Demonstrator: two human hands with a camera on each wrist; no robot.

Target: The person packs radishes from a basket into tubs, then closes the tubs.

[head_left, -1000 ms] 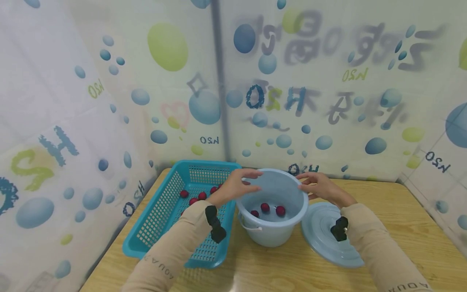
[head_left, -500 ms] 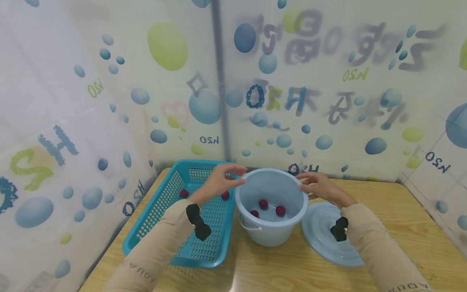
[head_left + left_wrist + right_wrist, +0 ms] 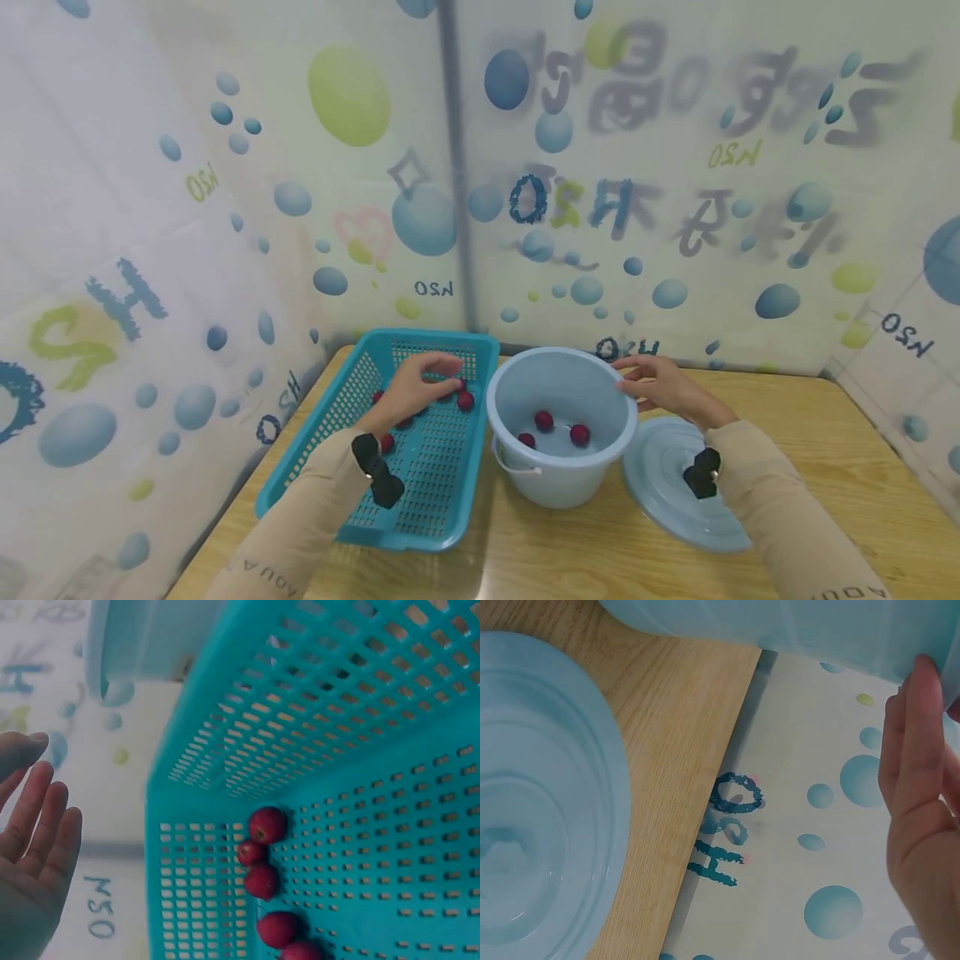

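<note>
The lower border crops the tabletop's (image 3: 585,550) near edge. The left hand (image 3: 411,389) partly hides red fruits (image 3: 387,443) in the basket (image 3: 474,467); the right sleeve (image 3: 787,500) covers part of the lid (image 3: 663,471).

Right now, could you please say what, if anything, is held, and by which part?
The right hand holds the bucket by its rim; the left hand holds nothing.

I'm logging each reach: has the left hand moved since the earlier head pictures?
Yes. Judged against the bucket, the left hand has moved left, away from the bucket's left rim to over the basket.
</note>
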